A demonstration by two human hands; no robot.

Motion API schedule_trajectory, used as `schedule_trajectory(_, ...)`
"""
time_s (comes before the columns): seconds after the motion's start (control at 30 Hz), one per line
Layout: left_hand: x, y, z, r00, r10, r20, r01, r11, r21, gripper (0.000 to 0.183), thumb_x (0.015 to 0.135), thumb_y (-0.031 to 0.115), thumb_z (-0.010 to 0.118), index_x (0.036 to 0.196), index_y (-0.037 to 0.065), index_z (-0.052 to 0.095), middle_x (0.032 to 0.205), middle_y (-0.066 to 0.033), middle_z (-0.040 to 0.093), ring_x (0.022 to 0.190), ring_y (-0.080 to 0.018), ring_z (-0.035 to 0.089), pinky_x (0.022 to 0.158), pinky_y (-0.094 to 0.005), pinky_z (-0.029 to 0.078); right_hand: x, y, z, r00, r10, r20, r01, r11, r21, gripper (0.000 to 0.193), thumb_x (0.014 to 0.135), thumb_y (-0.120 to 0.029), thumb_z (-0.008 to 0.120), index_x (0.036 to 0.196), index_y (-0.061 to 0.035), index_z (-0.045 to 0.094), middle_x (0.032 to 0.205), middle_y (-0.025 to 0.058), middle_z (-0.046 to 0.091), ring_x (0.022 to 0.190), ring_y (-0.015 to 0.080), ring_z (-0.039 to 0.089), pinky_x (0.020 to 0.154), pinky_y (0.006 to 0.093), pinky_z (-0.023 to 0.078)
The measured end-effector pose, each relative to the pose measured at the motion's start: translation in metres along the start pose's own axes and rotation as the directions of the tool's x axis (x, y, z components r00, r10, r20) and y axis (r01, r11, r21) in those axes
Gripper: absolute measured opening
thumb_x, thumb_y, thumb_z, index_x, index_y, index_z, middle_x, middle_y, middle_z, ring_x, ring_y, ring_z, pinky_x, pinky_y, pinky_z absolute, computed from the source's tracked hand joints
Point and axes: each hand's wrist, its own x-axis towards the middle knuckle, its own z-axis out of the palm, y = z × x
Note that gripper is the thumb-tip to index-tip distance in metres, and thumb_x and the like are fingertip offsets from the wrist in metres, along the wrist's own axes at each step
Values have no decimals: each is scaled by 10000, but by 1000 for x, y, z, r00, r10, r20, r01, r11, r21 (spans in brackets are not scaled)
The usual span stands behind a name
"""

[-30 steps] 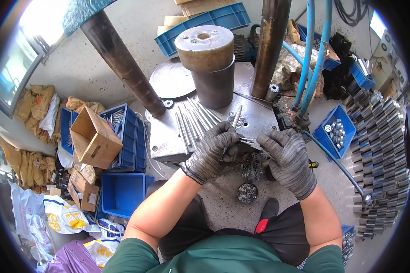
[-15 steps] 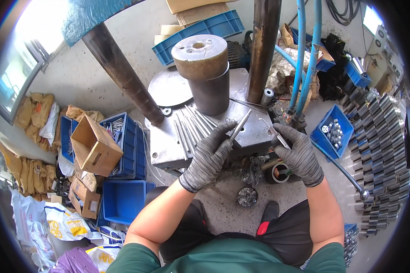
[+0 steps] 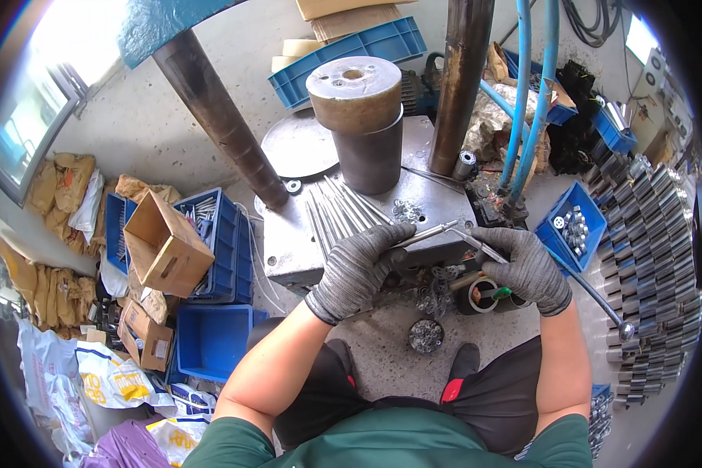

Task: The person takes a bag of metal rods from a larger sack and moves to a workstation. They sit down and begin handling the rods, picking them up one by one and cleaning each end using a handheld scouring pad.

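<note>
My left hand (image 3: 355, 269), in a grey knit glove, is closed on a slim metal rod (image 3: 431, 233) that points to the right. Gloved the same way, my right hand (image 3: 526, 269) grips a slim metal pliers-like tool (image 3: 482, 246). Its narrow bent tip is close to the rod's end; whether they touch I cannot tell. Both hands are above the front edge of a steel press table (image 3: 288, 253). Several similar rods (image 3: 339, 210) lie fanned out there beyond my left hand. A small heap of rings (image 3: 407, 210) lies to their right.
A thick steel cylinder (image 3: 366, 148) stands on the table between two dark columns (image 3: 218, 117). Blue crates (image 3: 214, 343) and cardboard boxes are at left. At right are a blue bin (image 3: 571, 226), a ball-ended lever (image 3: 625, 331) and stacked metal parts (image 3: 651, 273).
The rod has swung from upright-slanted to nearly level, its end now close to the tool's tip. My hands have shifted slightly right, uncovering the heap of rings. The view has shifted slightly.
</note>
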Motion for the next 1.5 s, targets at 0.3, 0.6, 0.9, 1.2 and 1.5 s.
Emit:
schedule_trajectory(0.3,-3,-5,2,960,-194,204,264,869,-418,374,1061,292,582,1315,24,639,857,16,632,705,-29,539,641,-209,459,3,2,21,993,-61,105,60,998,15,512,792,-58,711,1300,-14,669,1106,147,747,978,173,708,883,316,566)
schedule_trajectory(0.6,-2,-5,4,905,-279,320,423,670,-610,330,1056,307,586,1258,57,659,814,29,641,576,-14,473,498,-184,369,4,3,29,989,-63,135,51,994,96,509,804,-45,703,1309,-2,660,1127,157,744,1017,173,706,909,316,561)
schedule_trajectory(0.9,-2,5,0,854,-376,359,517,682,-517,379,1022,412,620,1099,49,695,779,-8,692,547,-29,530,452,-186,395,4,4,29,983,-68,172,42,988,149,518,807,-11,691,1324,-1,649,1165,153,736,1063,169,692,935,316,552)
schedule_trajectory(1.2,-4,8,2,827,-418,376,562,633,-532,354,990,394,659,1069,51,697,752,-2,674,516,-50,569,410,-191,403,2,3,31,980,-58,193,33,991,127,513,817,22,668,1329,4,644,1169,153,733,1072,170,689,943,305,545)
schedule_trajectory(1.5,-4,-2,3,828,-375,416,560,569,-602,322,958,331,666,1017,15,684,710,-42,681,460,-91,578,380,-205,426,3,5,32,973,-107,206,84,990,116,482,840,9,681,1320,7,648,1171,158,731,1055,174,697,931,307,551)
